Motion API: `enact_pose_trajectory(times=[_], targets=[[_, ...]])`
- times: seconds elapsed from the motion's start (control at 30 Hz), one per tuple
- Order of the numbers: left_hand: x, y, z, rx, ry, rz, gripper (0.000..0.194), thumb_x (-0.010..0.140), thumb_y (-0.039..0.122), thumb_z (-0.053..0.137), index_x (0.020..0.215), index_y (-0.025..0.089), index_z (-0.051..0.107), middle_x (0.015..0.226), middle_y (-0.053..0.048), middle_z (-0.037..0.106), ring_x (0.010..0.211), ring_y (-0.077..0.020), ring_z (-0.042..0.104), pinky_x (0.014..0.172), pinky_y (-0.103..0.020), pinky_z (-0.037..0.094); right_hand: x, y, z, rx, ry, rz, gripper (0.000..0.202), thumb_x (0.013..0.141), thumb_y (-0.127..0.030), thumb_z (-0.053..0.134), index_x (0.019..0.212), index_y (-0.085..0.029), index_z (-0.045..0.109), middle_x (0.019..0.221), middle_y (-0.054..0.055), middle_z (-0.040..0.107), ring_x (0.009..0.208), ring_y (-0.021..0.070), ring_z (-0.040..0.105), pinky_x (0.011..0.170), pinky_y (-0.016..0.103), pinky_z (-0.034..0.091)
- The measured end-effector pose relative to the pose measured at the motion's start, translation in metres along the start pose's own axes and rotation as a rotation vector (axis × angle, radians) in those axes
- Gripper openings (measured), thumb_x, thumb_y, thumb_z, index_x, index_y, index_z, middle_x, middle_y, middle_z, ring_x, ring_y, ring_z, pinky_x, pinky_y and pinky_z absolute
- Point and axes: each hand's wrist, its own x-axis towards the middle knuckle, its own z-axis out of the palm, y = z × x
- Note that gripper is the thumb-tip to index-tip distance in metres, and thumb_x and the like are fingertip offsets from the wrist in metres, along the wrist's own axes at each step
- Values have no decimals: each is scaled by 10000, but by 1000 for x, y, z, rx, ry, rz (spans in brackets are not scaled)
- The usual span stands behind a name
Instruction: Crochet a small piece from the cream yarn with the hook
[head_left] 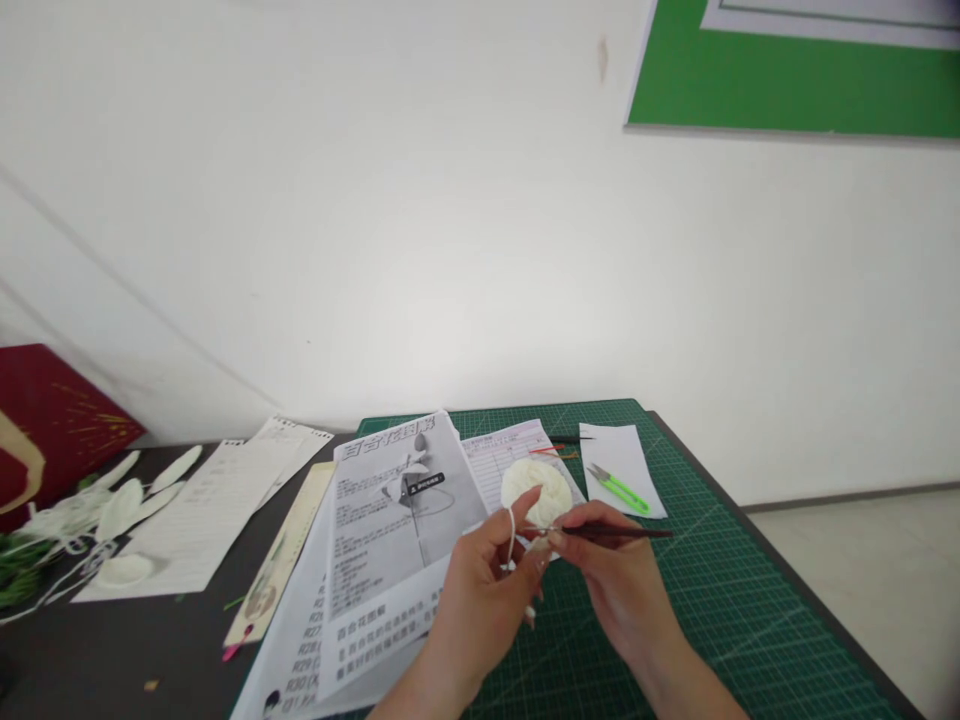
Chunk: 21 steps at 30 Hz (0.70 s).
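My left hand is closed on white yarn, with one strand looped over the raised index finger and a small worked piece partly hidden by the fingers. My right hand grips a crochet hook by its dark brown handle, its thin metal shaft pointing left to the yarn at the left fingertips. Just behind both hands sits a ball of cream-white yarn on a printed sheet.
Green thread snips lie on white paper atop a green cutting mat. Printed pattern sheets spread to the left, beside a cream ruler-like strip. White crocheted petals lie far left. A white wall rises behind.
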Motion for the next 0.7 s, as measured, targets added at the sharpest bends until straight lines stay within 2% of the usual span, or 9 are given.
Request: enact_pose_trajectory(times=[0.17,0.3,0.4,0.5,0.6,0.7], targets=[[0,-4,-3,2,41,128,516,735,344,727,1227,207,646,642,23,575,485,-82,452,430,-199,375,-3,0,1,25,13,-13,217,517,-135,879,652,-201,723,639,-21,713,608,110,623,587,196,497],[-3,-3,-2,-2,55,161,499,739,307,728,1224,217,649,622,34,561,490,-81,438,459,-204,368,-4,2,0,-44,19,-70,197,533,-142,875,649,-212,733,649,-12,724,622,132,637,594,219,507],[-4,-1,-2,-35,65,147,512,717,281,748,1218,227,653,577,56,519,499,-86,469,483,-205,388,-4,3,0,-55,16,-76,180,551,-141,867,650,-215,736,645,-12,726,611,130,640,589,221,511],[-4,3,-2,-92,40,68,550,695,290,765,1226,212,647,600,46,542,494,-94,503,453,-205,395,-4,2,0,-24,-2,-55,186,545,-135,867,645,-213,731,629,-12,722,594,128,633,572,221,507],[-4,5,0,-102,40,14,602,696,335,762,1264,206,613,623,42,556,427,-72,445,369,-192,330,-4,1,0,-5,-19,-31,185,543,-134,867,642,-209,728,619,-13,717,587,124,623,567,220,499],[-7,7,3,-75,109,46,554,719,349,745,1248,235,626,670,38,582,394,-38,366,348,-183,249,-4,0,1,-2,-26,-16,186,545,-129,866,647,-204,730,624,-16,710,600,119,613,573,213,490]])
